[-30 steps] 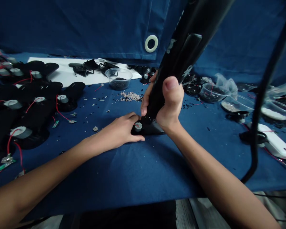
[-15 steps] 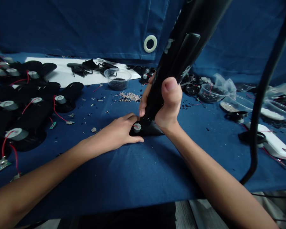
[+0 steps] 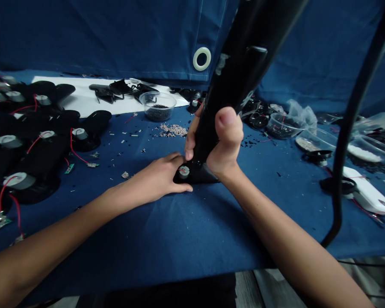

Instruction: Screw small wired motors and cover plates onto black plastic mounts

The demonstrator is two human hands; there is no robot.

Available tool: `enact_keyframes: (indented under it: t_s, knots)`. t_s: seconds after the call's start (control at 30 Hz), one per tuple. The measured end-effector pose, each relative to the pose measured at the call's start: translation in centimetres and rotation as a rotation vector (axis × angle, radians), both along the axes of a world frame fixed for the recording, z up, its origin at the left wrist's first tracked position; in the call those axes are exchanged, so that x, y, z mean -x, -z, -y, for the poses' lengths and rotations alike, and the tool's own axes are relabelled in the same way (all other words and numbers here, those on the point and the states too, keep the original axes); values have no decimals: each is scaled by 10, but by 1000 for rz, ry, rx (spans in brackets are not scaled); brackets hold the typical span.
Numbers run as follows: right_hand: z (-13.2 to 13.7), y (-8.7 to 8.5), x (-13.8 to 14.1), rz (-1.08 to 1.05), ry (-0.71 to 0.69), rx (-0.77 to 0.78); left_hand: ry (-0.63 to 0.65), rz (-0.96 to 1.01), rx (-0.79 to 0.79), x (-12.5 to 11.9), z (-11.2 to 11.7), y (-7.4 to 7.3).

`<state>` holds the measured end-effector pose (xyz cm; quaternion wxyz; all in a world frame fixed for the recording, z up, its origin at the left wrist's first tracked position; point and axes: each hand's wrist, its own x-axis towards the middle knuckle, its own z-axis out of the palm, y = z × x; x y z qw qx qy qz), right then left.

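Note:
My right hand [image 3: 223, 141] is wrapped round a black electric screwdriver [image 3: 240, 72], its thumb up along the body. The tool leans up and to the right. Its lower end is down at a black plastic housing [image 3: 203, 174] lying on the blue cloth; the very tip is hidden. A small round motor [image 3: 184, 172] with a red wire sits at the left end of this housing. Round that end my left hand [image 3: 162, 175] is closed, thumb in front and fingers behind, holding the housing against the table.
Several black housings with motors and red wires [image 3: 28, 171] fill the left side. Behind the hands lie a heap of small screws [image 3: 173, 130] and a clear tub [image 3: 158, 107] of dark bits. More tubs [image 3: 285, 125], a white housing [image 3: 372, 192] and a black cable [image 3: 340, 171] are at right.
The electric screwdriver and my right hand have shifted slightly left and down, the tool a little more upright. My left hand stays on the housing.

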<state>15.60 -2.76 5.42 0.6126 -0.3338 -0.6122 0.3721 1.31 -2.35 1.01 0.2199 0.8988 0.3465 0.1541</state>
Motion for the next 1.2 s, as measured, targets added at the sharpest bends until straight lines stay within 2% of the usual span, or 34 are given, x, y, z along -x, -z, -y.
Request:
enact_keyframes:
  t_s: [0.1,0.23,0.37,0.43,0.53,0.6,0.7,0.83,0.93,1.03,1.1,1.17,1.2]
  knots:
    - [-2,-6,-2,-97,-10,-55,-7,19,13,0,2,-1]
    - [-5,-21,-16,-246,102,-121,4,81,65,2,4,-2]
    - [-8,-25,-49,-352,360,33,17,129,113,5,8,-2]
    - [-8,-19,-72,-381,508,128,19,122,124,7,9,-3]
    - [-3,-2,-105,-358,689,266,12,66,104,11,11,-4]
    - [3,12,-123,-292,750,398,8,35,88,13,11,-5]
    - [12,34,-140,0,795,575,-1,4,68,13,12,-5]
    - [18,54,-153,280,856,645,-47,-37,-6,11,16,-3]
    - [19,59,-158,498,917,680,-96,-55,-40,10,21,-3]
    - [22,57,-152,672,937,655,-135,-26,1,11,27,-8]
    - [29,50,-141,752,928,524,-161,37,67,14,31,-13]
    - [42,39,-127,764,746,259,-178,125,152,17,35,-19]
    - [50,33,-120,739,572,109,-184,174,200,19,37,-22]
